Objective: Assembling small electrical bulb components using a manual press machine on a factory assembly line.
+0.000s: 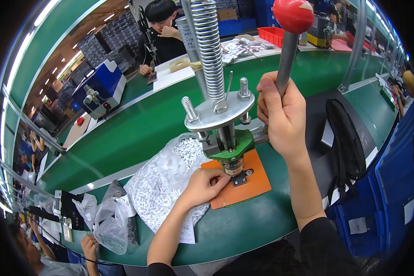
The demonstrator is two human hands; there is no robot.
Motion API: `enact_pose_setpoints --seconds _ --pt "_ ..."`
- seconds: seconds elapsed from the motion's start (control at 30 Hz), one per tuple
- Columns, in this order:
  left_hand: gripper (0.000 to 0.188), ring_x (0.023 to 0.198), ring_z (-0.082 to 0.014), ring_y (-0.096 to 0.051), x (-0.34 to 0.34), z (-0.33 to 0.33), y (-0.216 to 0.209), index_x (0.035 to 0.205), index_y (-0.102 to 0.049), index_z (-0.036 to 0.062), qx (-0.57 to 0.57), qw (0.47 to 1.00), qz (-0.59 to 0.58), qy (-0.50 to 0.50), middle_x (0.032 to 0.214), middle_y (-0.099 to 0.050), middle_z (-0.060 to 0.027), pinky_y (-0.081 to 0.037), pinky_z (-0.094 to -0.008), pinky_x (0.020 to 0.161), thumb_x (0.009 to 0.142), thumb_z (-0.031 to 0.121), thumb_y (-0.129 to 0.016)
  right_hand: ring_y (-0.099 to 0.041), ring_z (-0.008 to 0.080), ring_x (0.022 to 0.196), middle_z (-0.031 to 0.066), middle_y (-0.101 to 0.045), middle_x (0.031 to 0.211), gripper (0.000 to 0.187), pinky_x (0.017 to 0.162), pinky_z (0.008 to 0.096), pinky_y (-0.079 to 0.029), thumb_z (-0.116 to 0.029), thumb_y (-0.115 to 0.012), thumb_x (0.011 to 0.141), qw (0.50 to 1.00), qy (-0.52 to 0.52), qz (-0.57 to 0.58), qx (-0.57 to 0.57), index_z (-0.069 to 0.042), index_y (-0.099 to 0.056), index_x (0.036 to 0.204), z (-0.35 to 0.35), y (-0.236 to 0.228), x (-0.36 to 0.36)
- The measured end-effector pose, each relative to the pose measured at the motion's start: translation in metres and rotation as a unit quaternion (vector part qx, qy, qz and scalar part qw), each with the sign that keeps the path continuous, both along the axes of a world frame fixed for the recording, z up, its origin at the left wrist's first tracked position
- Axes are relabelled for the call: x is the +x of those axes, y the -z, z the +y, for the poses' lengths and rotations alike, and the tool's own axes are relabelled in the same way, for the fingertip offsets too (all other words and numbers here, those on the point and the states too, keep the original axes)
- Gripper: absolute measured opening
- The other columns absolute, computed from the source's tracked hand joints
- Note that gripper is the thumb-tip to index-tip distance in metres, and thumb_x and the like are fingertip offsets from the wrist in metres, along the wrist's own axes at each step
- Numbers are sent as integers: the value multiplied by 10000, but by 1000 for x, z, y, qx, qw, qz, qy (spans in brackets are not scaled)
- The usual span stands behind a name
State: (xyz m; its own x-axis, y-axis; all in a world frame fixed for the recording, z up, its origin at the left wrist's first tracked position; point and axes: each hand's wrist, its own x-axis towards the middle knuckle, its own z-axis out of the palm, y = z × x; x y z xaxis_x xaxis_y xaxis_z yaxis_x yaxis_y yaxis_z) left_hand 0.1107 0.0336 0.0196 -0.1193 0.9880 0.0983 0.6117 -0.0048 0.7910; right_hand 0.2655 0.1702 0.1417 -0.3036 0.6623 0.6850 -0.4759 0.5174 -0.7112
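My right hand (285, 115) is wrapped round the steel lever (287, 60) of a hand press, below its red ball knob (293, 16). The press has a tall spring (208, 46), a round metal plate (221, 110) with bolts and a green-painted body (237, 146). Beneath its ram, a small black block (238, 180) sits on an orange base plate (255, 186). My left hand (200, 186) rests at the plate's left side, thumb and forefinger closed together at the ram beside the block. Whatever those fingertips hold is hidden.
A big clear bag of small white parts (156, 184) lies left of the press, with a bag of dark parts (117, 207) beyond it. At right lie a black pouch (347, 133) and blue bins (391, 198). Co-workers sit across the line and at lower left.
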Motion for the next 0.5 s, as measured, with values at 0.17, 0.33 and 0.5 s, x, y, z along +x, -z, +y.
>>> enact_pose_setpoints --seconds 0.17,0.33,0.5 --pt "239 493 -134 -524 -1 -2 -2 833 -702 0 -12 1000 9 -2 582 -588 -78 -403 -293 488 857 234 -658 -307 17 499 -37 -380 620 189 435 194 -254 -186 -486 1016 1000 1 5 0 -7 -505 958 -1 0 -1" --pt "227 496 -88 -475 -3 -2 -2 835 -697 -13 -23 999 -28 -14 564 -560 -49 -378 -266 483 856 211 -670 -331 27 508 -31 -394 633 164 440 196 -269 -168 -508 1002 999 -26 -12 -16 -8 -506 966 0 0 5" --pt "228 508 -69 -468 -5 0 5 838 -692 -23 -25 999 -39 -16 568 -562 -40 -371 -257 483 864 203 -665 -467 99 639 47 -485 810 337 561 215 -373 -252 -511 964 992 -117 20 -36 21 -500 1161 3 -16 21"
